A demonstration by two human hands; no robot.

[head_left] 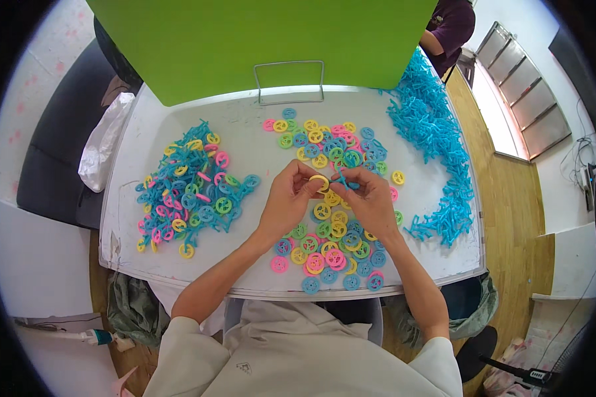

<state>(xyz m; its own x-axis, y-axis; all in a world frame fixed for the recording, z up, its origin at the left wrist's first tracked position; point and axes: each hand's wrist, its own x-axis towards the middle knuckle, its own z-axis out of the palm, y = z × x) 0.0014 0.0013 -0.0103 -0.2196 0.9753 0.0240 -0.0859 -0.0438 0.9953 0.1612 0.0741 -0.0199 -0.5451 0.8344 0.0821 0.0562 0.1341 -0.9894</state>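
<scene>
Nearest the lens, our pale sleeves and bare forearms rise from the lower edge and meet above the middle of the white surface point(179, 271). Our left hand point(286, 198) closes its fingers point(308, 180) on a yellow ring point(320, 181), held just off the surface at the centre of the view. Our right hand point(372, 198) pinches a small blue connector point(343, 180) whose tip touches the ring; its fingers are closed on the piece. We judge the step in hand to be the joining of connector to ring, with the two parts meeting but seemingly not yet seated. The next move, as we read it, calls for aligning the connector with the ring's spokes and a firm press, both hands steadying.

Directly under and around the hands lies a spread of loose rings point(328, 251) in yellow, pink, green and blue, with a second spread point(324, 142) just beyond the fingers. To our left sits a heap of joined pieces point(192, 192), rings tangled with blue connectors. To our right a long pile of blue connectors point(434, 145) runs along the edge. At the far side stand a wire frame point(290, 81) and a green panel point(258, 40); another person's sleeve point(451, 26) shows behind it.
</scene>
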